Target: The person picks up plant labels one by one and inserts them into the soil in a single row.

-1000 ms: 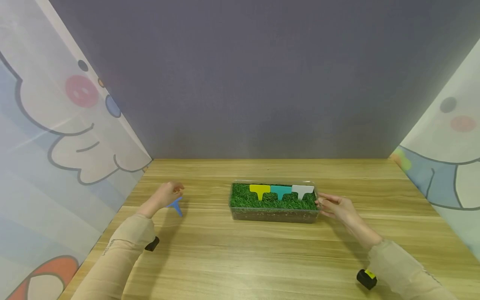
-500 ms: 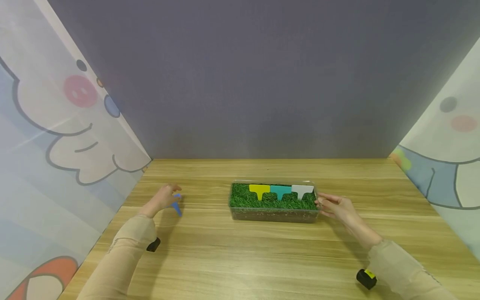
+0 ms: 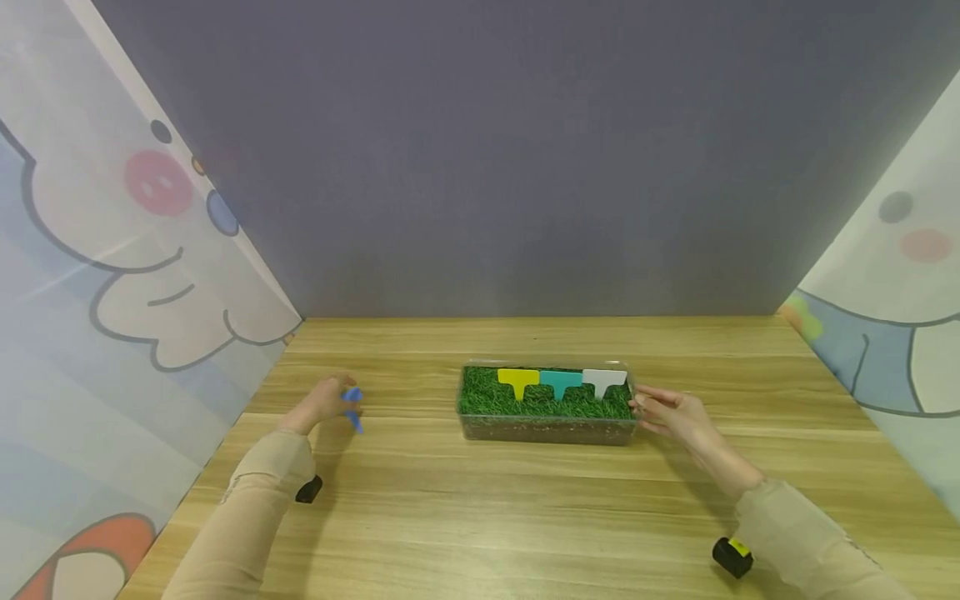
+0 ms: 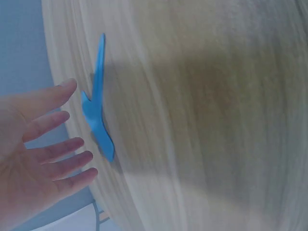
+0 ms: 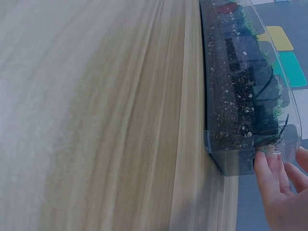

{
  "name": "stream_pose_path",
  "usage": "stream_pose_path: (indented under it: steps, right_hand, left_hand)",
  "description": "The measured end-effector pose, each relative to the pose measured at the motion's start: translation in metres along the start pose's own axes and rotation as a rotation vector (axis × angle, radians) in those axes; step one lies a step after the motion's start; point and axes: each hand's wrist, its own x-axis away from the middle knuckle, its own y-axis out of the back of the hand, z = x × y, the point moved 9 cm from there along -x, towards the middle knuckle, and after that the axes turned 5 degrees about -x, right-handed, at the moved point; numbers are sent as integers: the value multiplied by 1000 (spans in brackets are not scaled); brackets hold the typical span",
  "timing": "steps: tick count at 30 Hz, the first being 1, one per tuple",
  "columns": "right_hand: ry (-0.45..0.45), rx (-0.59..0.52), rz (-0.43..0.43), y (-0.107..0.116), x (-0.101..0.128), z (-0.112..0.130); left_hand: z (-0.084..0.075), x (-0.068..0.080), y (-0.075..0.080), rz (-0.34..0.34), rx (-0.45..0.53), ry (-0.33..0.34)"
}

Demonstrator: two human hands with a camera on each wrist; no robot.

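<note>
A blue T-shaped plant tag lies on the wooden table at the left. My left hand is right beside it. In the left wrist view the fingers are straight and spread, and the blue tag sits just off their tips, ungripped. A clear box of soil and green grass holds a yellow tag, a teal tag and a white tag, all upright. My right hand touches the box's right end with straight fingers. In the right wrist view the fingertips rest on the box's end wall.
A grey wall closes the back. Cartoon-printed panels stand along the table's left and right sides. A small black device sits under each wrist.
My left hand has drawn slightly left and down toward the table, and its fingers have spread away from the blue tag. The right hand and the box have not moved.
</note>
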Motion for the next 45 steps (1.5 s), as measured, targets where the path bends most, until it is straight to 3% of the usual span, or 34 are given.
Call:
stream_pose_path:
  steps: [8, 18, 24, 35, 45]
  right_hand:
    - [3, -12, -4, 0, 1, 1]
    - [-14, -1, -5, -6, 8, 8]
    - [29, 31, 16, -17, 21, 25]
    - [18, 60, -22, -23, 28, 34]
    - [14, 57, -9, -27, 30, 38]
  left_hand:
    - [9, 1, -9, 57, 7, 71]
    - [12, -1, -9, 30, -25, 71]
    - [18, -4, -9, 36, 3, 79]
    - [28, -5, -8, 81, 85, 179]
    - [29, -3, -7, 81, 121, 166]
